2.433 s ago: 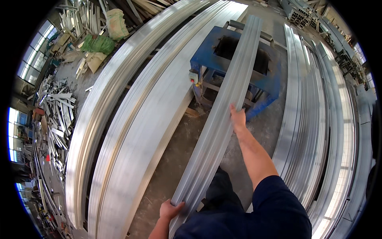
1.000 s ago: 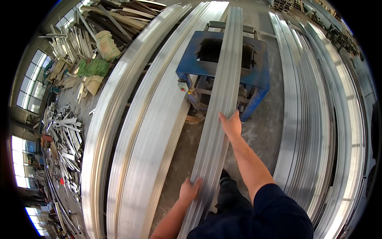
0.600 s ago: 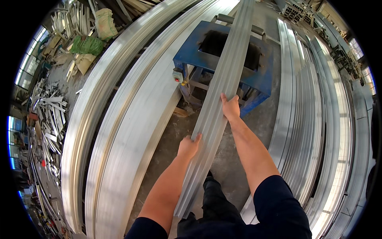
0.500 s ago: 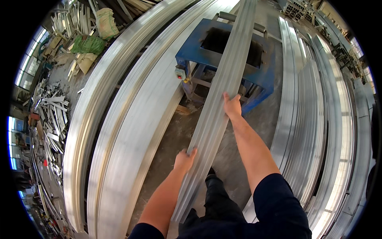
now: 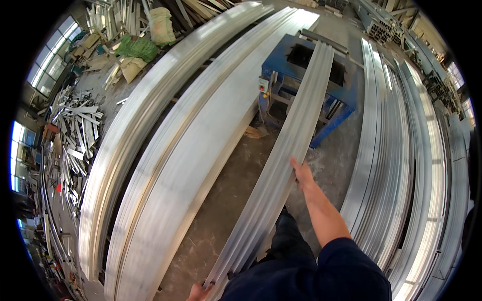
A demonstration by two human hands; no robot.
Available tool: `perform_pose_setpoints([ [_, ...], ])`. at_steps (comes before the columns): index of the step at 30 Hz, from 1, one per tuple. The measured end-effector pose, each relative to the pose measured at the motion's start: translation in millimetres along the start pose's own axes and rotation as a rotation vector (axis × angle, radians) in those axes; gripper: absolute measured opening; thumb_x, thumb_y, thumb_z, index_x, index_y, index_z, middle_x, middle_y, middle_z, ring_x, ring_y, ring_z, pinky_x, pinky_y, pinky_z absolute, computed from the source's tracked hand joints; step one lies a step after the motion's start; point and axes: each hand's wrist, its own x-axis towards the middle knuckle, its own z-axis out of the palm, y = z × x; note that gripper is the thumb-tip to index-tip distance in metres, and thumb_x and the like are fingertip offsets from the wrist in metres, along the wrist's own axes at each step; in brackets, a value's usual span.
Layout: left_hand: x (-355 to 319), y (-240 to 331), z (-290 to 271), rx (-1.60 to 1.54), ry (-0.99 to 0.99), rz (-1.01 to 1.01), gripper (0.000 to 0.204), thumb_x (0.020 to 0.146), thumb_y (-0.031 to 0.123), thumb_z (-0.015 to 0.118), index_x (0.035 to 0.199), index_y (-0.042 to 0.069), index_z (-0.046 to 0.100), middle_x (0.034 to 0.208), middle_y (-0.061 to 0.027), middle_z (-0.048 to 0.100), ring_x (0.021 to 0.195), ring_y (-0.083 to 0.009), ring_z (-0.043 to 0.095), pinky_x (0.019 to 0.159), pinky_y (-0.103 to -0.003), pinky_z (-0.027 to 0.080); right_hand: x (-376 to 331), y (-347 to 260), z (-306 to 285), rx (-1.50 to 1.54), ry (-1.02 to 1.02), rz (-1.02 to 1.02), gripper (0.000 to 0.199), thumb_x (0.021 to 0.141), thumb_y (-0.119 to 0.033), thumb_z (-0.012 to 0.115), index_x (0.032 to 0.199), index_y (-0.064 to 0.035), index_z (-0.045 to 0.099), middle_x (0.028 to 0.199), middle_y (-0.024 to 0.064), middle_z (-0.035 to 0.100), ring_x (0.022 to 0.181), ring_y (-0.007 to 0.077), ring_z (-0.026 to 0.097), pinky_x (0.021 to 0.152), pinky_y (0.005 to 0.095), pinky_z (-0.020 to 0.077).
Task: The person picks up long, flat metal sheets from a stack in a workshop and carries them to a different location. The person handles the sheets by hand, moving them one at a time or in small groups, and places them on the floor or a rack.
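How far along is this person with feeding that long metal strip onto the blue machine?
Already done: the far end of the long aluminium profile lies across the top of the blue machine stand. In hand: the right hand grips the profile's edge partway along, and the left hand holds its near end at the picture's lower edge. Left: most of the profile's length hangs short of the stand, over the concrete floor.

Bright daylight from left windows, metal glare, perhaps slight blur, bent edges

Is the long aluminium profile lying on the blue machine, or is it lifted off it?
Lying on it: the aluminium profile rests across the blue machine, with its near end in both hands.
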Motion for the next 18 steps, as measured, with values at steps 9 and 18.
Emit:
perform_pose_setpoints([
  [9,-98.2,-83.8,-49.4,0.053,0.612,-0.148,0.05,0.062,0.036,0.085,0.096,0.005,0.068,0.083,-0.0185,0.069,0.08,-0.0365,0.067,0.072,-0.046,0.053,-98.9,-6.2,57.7,0.645,-0.053,0.359,0.086,0.081,-0.078,0.053,0.141,-0.0163,0.049,0.145,0.0055,0.048,0.132,0.0269,0.044,0.109,0.0478,0.0345],
  [18,-46.0,30.6,-105.2,-0.034,0.788,0.297,0.079,0.073,0.022,0.073,0.141,0.004,0.037,0.134,-0.0178,0.049,0.126,-0.0392,0.042,0.109,-0.048,0.032,-165.6,-276.1,-126.6,0.545,0.101,-0.851,0.08,0.089,-0.077,0.036,0.137,-0.0142,0.046,0.122,0.0097,0.056,0.108,0.0263,0.057,0.092,0.0449,0.0502],
])
